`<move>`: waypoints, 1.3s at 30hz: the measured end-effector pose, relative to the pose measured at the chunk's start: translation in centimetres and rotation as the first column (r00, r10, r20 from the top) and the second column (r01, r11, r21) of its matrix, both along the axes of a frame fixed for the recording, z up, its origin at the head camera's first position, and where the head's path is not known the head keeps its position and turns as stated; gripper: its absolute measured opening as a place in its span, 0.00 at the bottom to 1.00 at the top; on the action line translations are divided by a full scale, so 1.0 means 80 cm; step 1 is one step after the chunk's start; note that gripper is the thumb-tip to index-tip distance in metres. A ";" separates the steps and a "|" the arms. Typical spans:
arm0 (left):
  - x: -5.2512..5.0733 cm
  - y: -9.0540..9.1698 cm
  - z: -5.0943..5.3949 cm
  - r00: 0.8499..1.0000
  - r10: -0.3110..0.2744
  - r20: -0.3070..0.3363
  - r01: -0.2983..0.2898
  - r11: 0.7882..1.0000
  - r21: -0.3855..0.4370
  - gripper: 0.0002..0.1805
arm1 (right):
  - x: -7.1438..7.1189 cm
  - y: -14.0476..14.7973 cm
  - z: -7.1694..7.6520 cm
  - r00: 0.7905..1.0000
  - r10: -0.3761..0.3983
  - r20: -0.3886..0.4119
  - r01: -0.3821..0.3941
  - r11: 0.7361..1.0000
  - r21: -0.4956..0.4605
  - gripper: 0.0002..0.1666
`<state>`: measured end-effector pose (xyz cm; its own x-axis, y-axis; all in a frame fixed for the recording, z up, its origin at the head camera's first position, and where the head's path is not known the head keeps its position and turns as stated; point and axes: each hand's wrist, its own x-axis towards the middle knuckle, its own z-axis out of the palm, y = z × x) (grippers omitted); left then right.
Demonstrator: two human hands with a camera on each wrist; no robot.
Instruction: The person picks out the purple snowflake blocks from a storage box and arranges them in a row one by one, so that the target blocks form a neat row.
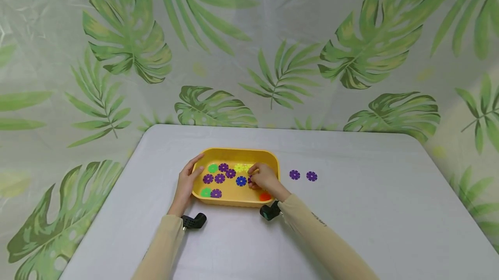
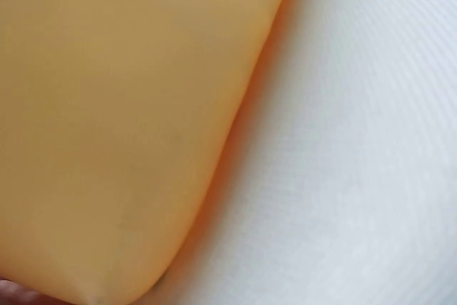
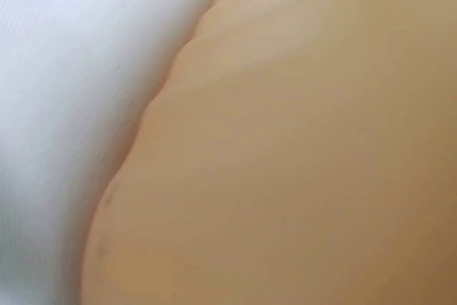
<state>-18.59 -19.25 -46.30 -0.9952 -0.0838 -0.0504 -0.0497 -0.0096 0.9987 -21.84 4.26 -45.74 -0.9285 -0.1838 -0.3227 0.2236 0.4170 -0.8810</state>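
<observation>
A yellow plastic basin (image 1: 230, 202) stands on the table with several notched, flower-shaped plastic discs lying in it. My left hand (image 1: 185, 186) grips its left rim, thumb over the inner side. Inside the right part of the basin, my right hand (image 1: 267, 179) pinches a purple disc (image 1: 250, 180), mostly covered by the fingers. Around it lie a blue disc (image 1: 241, 181), yellow discs (image 1: 238, 167) and an orange-red disc (image 1: 265, 196). Farther left are purple discs (image 1: 220, 178) and green discs (image 1: 212, 168). Both wrist views show only the basin's outer wall (image 2: 128, 126) up close and the tabletop.
Two purple discs (image 1: 294, 175) lie side by side on the white table (image 1: 370, 210), right of the basin. Behind the table's far edge hangs a leaf-patterned curtain (image 1: 288, 24).
</observation>
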 end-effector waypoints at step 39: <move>-0.002 0.000 -0.001 1.000 0.003 0.006 -0.004 1.000 0.020 0.24 | -0.005 0.246 -0.003 0.986 -0.092 -0.139 0.060 0.973 -0.221 0.17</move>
<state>-18.74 -19.27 -46.37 -0.9946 -0.0862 -0.0577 -0.0553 -0.0300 0.9980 -22.21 23.98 -46.01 -0.9766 -0.1611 -0.1423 0.1087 0.2008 -0.9736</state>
